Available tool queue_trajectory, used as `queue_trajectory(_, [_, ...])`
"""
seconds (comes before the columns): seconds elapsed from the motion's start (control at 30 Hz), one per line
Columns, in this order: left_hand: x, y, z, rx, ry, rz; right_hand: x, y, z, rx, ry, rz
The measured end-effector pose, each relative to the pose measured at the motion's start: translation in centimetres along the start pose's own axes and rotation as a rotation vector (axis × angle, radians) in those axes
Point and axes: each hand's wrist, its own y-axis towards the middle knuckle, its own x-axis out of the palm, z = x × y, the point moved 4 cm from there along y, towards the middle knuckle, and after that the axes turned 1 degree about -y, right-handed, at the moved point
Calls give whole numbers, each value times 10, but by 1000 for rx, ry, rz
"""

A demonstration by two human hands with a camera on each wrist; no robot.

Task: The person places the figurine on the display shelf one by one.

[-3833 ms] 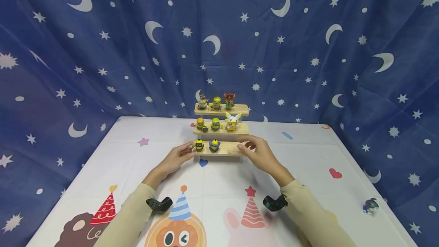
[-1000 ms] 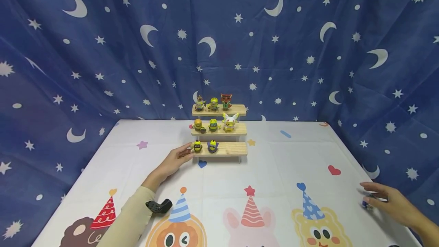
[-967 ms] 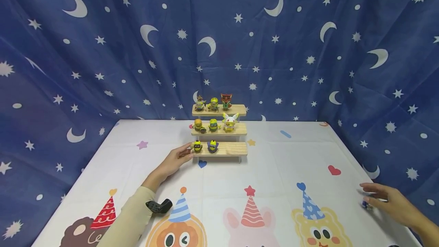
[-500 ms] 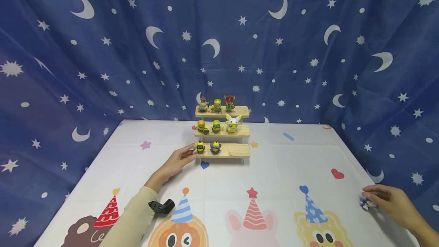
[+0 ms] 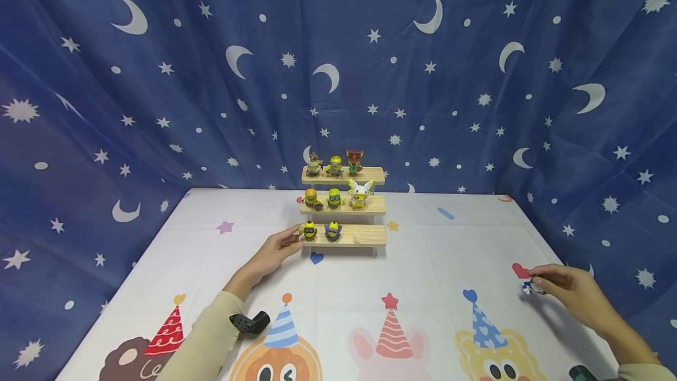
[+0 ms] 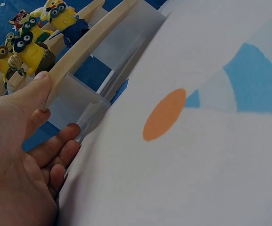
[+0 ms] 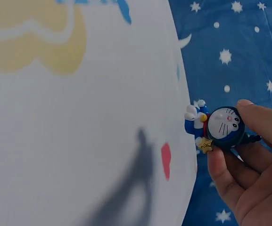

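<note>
My right hand [image 5: 573,298] pinches a small blue-and-white Doraemon figurine [image 7: 220,127] by its head, between thumb and fingers. In the right wrist view the figurine lies sideways, with a red collar and a gold star, raised over the white tablecloth. My left hand [image 5: 270,257] grips the left end of the bottom step of a three-step wooden display shelf [image 5: 365,235], thumb on top and index finger beneath. Two minion figurines, one in black goggles [image 6: 29,49] and one in a blue cape [image 6: 67,21], stand on that step.
The middle step [image 5: 378,204] bears two minions and a white, big-eared figurine [image 5: 359,194]. On the top step stand two minions and a red fox figurine [image 5: 354,161]. A starry blue curtain [image 5: 338,46] hangs behind and beside the table [image 5: 449,251].
My right hand went from the shelf to the right side of the table, took hold of the Doraemon figurine and lifted it toward the left. The left hand has stayed on the shelf.
</note>
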Motion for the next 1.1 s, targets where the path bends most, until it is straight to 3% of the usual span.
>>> queue_trajectory(0.2, [2,-1,-1,0,-1,-5,15,15,-17,-62,77,1])
queue_trajectory(0.5, [1,-3,-2,-2,17,2,43,44,-41,-68,44,65])
queue_trajectory(0.67, [1,-3,-1,1,20,5,61,63,-58,-116,103,70])
queue_trajectory(0.87, [2,-1,0,13,23,-5,80,83,-76,-161,160,45])
queue_trajectory(1.1, [1,0,2,12,9,0,104,107,-94,-138,196,-30])
